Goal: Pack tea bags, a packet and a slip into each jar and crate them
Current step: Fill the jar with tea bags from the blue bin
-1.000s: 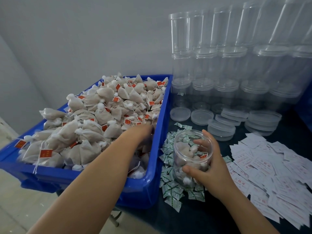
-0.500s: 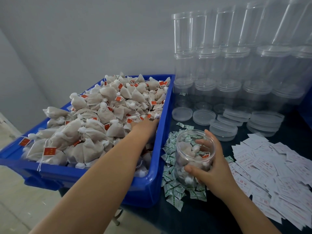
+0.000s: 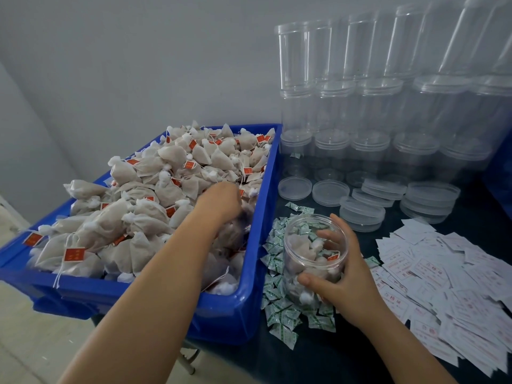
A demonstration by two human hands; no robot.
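- My right grip (image 3: 343, 284) is curled round the open jar (image 3: 314, 256) near the table's front edge: thumb on the near wall, fingers round the far side at the rim. The jar tilts a little toward me and is partly filled with tea bags.
- Under and beside the jar lies a scatter of small green-and-white packets (image 3: 279, 306), just right of the crate.
- To the right of my right grip, white slips (image 3: 443, 278) with red print are spread in an overlapping heap toward the table's right edge.
- The table (image 3: 332, 356) has a dark top.
- At the left, the blue crate (image 3: 243, 297) overhangs the table's left edge and is piled high with tea bags (image 3: 144, 214), white with red tags on strings.
- My left grip (image 3: 221, 202) reaches down into the pile by the crate's right wall; the fingers are blurred and buried among the bags, so I cannot tell whether it holds anything.
- Beyond the jar, clear lids (image 3: 363, 212) lie singly and in short stacks.
- Along the table's far edge, against the wall, empty clear jars (image 3: 368, 112) stand stacked in rows.
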